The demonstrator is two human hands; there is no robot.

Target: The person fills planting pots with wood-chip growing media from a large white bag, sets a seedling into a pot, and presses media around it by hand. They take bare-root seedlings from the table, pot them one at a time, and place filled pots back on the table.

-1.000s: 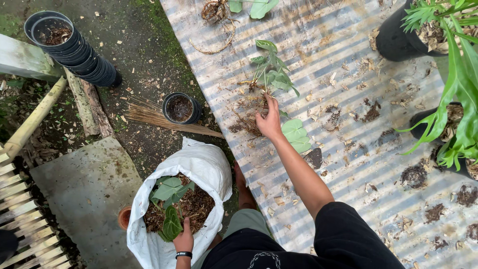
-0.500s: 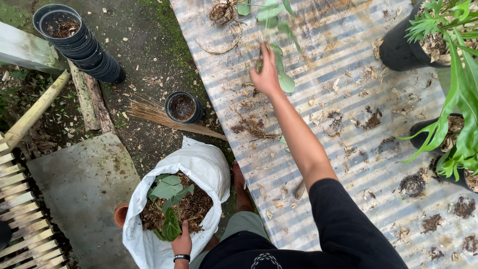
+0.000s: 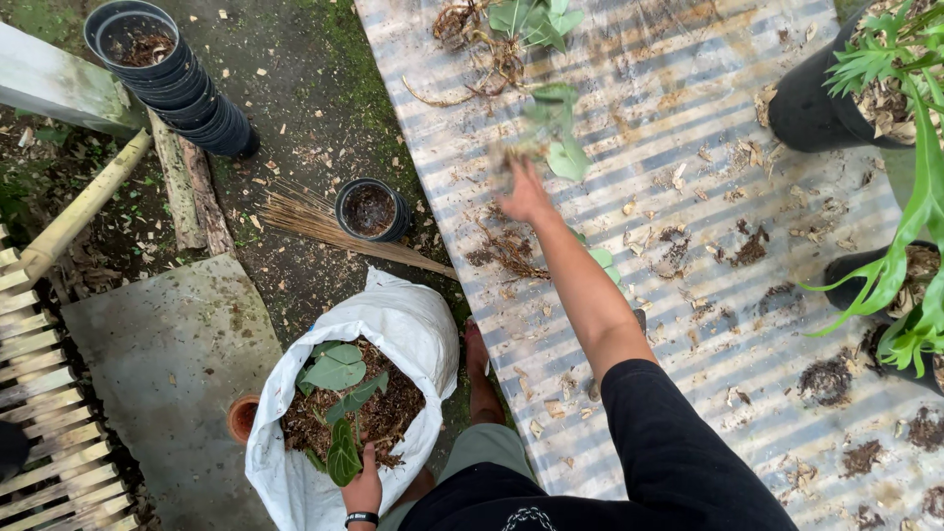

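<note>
Uprooted plant [image 3: 553,128], green leaves and a trailing root clump, appeared blurred just beyond the fingertips of the right hand [image 3: 524,194], over the corrugated metal sheet [image 3: 688,59]; whether the fingers touched it or were clear of it could not be told. The right hand was stretched forward on a straight arm, fingers loosely spread rather than pinched. Under the wrist lay a scatter of roots and bark crumbs [image 3: 511,251] on the sheet, and a second pile of uprooted plants [image 3: 501,25] lay at the sheet's far edge. The left hand [image 3: 364,489] was low and close to the body, closed on the rim of a white sack [image 3: 413,324]; a dark band sat on that wrist. The sack stood open on the ground, filled with brown bark mix, with broad green leaves [image 3: 334,369] lying on top. Beside the sack: a small terracotta pot [image 3: 239,418], a concrete slab [image 3: 157,334], a twig broom [image 3: 324,231] and a single black pot [image 3: 371,208]. A leaning stack of black pots [image 3: 167,74] lay further off. Potted ferns [image 3: 865,88] stood along the sheet's right side.
</note>
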